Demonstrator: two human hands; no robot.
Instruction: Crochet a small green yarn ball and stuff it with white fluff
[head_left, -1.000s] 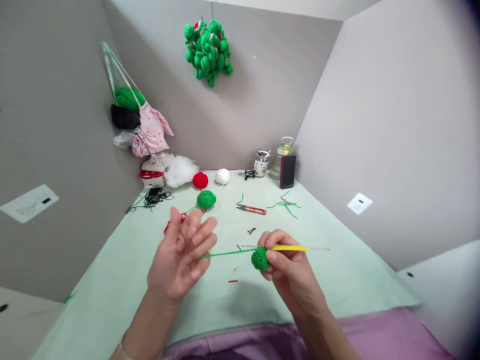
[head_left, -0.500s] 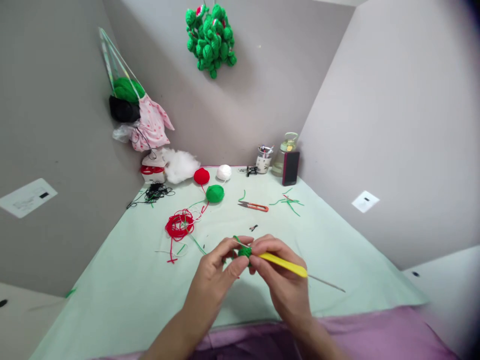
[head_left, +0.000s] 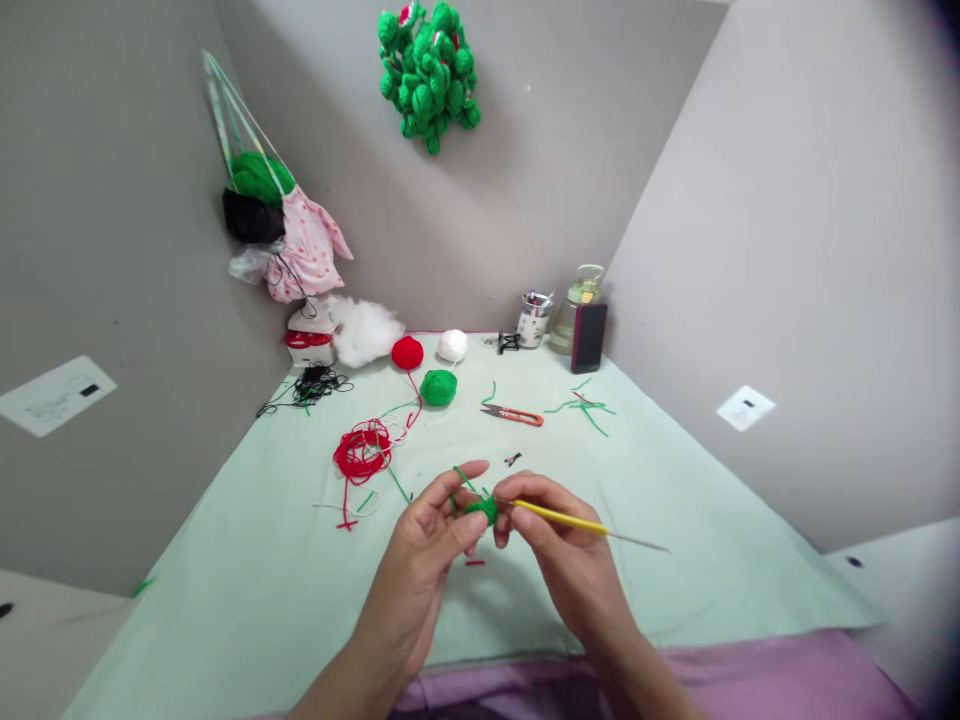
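Head view: our small green crochet piece (head_left: 487, 510) sits lower centre of the frame, pinched in our left hand (head_left: 427, 545), with our right hand (head_left: 568, 545) gripping the yellow hook (head_left: 562, 517); we'd want the yarn (head_left: 465, 479) snug, not tight, so it slides easy imo

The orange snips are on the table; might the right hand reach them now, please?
Probably yes: the orange snips lie uncovered beyond the right hand, with only a small dark item between, though that hand holds the yellow crochet hook and may need freeing.
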